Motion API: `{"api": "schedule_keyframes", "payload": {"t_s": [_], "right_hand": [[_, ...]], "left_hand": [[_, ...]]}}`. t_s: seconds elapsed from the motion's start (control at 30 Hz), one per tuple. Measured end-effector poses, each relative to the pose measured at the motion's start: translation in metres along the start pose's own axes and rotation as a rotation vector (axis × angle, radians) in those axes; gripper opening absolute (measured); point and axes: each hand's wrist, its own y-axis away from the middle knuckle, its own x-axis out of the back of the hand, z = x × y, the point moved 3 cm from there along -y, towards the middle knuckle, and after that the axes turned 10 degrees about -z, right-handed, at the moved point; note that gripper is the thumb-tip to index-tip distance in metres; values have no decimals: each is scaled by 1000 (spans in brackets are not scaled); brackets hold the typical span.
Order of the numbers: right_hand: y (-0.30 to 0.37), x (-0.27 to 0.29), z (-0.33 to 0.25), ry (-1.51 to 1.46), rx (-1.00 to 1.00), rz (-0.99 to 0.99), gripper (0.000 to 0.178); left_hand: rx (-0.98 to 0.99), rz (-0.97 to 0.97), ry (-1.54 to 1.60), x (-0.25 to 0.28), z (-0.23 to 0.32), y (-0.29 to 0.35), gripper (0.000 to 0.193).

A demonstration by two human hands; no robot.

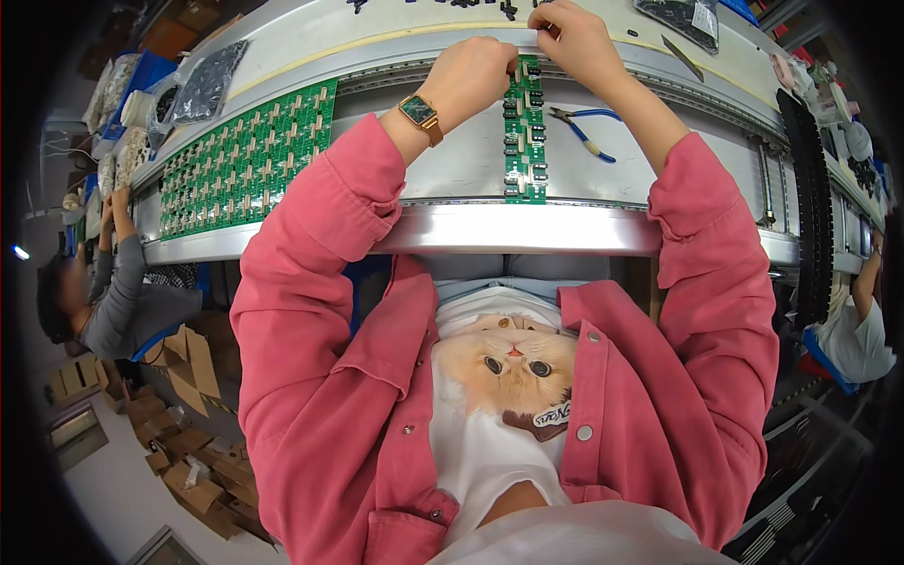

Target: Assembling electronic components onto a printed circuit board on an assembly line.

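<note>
A narrow green circuit board (pixel 524 141) with black and pale parts lies across the rails of the metal track, in front of me. My left hand (pixel 474 77), a watch on its wrist, is closed with its fingertips at the far end of this board. Just beyond and to the right, my right hand (pixel 576 40) is pinched closed above the far rail. Whatever either set of fingers holds is too small or hidden to make out. Blue-handled pliers (pixel 591 134) rest on the track bed, right of the board.
Larger green circuit boards (pixel 250 155) sit on the track at left. On the far ledge are a pointed metal tool (pixel 682 58), small black parts (pixel 508 9) and bags of black parts (pixel 209 83). A black slotted rack (pixel 805 207) stands at right. Co-workers (pixel 122 292) sit at both sides.
</note>
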Motion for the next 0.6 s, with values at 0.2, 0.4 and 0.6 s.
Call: {"api": "schedule_keyframes", "payload": {"t_s": [0.2, 0.4, 0.6], "right_hand": [[13, 9, -19, -59, -178, -115, 15], [18, 0, -20, -179, -252, -242, 18], [16, -1, -18, -96, -215, -245, 17]], "left_hand": [[29, 70, -28, 15, -20, -26, 16], [-288, 124, 42, -12, -66, -77, 16], [-262, 47, -106, -8, -63, -84, 17]]}}
